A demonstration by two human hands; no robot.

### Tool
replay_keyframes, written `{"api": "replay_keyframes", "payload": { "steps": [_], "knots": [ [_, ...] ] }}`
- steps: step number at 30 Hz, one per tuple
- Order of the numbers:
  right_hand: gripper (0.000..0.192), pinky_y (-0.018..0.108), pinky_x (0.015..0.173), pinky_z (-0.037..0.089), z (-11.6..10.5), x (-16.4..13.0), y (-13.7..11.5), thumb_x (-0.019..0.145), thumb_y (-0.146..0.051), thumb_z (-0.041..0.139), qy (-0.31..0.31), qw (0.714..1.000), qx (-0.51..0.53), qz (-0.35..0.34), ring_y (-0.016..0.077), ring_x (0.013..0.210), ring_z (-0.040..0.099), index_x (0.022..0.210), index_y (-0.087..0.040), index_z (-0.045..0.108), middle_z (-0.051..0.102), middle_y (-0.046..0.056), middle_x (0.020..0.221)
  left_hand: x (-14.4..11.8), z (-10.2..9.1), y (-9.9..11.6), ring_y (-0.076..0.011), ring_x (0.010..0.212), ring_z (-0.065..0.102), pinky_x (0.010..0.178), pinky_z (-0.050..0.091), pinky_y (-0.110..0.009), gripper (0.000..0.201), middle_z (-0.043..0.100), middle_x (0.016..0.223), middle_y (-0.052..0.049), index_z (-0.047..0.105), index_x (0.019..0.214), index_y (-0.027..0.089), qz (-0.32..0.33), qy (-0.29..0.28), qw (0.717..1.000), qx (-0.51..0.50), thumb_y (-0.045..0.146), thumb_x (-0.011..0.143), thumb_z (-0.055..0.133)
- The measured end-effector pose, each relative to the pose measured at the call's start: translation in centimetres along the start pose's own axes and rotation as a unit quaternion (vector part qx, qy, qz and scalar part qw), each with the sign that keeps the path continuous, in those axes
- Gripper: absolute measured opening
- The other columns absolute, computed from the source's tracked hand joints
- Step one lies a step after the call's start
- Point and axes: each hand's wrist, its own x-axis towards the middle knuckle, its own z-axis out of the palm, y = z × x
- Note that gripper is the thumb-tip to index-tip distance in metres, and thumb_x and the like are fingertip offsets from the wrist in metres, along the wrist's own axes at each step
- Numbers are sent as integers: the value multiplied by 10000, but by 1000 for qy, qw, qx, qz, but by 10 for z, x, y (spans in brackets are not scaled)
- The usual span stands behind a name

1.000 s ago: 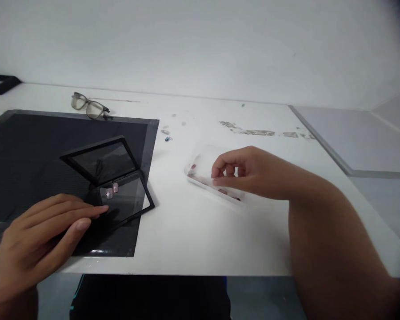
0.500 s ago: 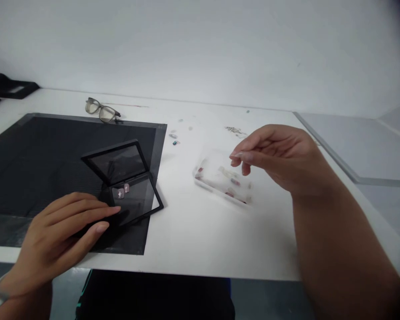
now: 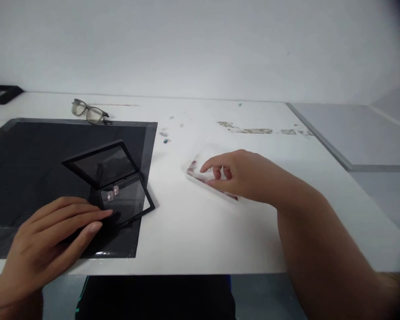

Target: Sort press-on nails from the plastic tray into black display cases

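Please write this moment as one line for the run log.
left hand: flat on open black case | right hand: fingers in clear tray | mat: under case | glasses: behind mat

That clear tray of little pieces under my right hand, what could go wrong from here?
The clear tray is light and hard to see on the white table; the right hand reaching in could tip or slide it. The black case stands open under the left hand, so a nudge might shake the two small pieces inside.
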Motion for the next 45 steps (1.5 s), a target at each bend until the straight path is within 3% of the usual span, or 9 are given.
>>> {"api": "replay_keyframes", "payload": {
  "steps": [4,9,14,24,33,39,45],
  "knots": [
    [363,275,515,354,7,5,-2,843,-317,613,-50,997,54,-17,105,484,533,1184,-357,730,623,-50,656,-1,0,-1,-174,955,648,869,507,-334,265,738,981,1,711,1129,286,-7,-6,1000,1,177,917,596],
    [256,285,575,405,12,9,-3,869,-273,573,-55,995,79,-34,83,447,525,1028,-310,769,659,-43,689,-4,1,-6,-176,959,652,869,511,-339,269,738,988,-3,717,1120,290,-27,-5,999,-17,170,910,599],
    [223,281,566,383,11,7,-4,909,-326,536,-50,997,51,-33,111,479,531,1034,-287,716,606,-53,591,-9,1,-8,-178,945,658,853,514,-351,252,741,976,-3,722,1097,300,-47,16,998,-30,177,912,603],
    [209,284,542,334,2,4,6,910,-401,552,-26,1000,16,6,124,551,489,965,-246,681,597,-10,684,-8,1,-4,-182,929,669,829,523,-358,265,741,977,-12,730,1096,300,-46,29,998,-34,171,903,601],
    [204,284,549,348,3,6,9,918,-388,551,-8,1000,-14,15,135,576,514,1027,-250,654,596,-11,707,-10,1,-5,-184,930,684,861,526,-352,275,747,1008,-11,737,1106,289,-46,28,998,-26,179,894,601],
    [383,266,522,296,8,6,-1,889,-361,575,-32,999,23,-21,105,518,470,1265,-363,643,547,-43,683,-9,0,-5,-173,931,685,855,525,-336,272,745,1008,-7,732,1114,291,-40,18,999,-26,188,900,600],
    [239,275,529,294,12,9,-5,834,-255,553,-31,998,43,-37,88,483,423,977,-294,741,504,-43,626,-9,1,-5,-165,934,686,891,522,-340,261,743,1011,-2,727,1109,285,-29,22,999,-17,184,901,605]
  ]
}}
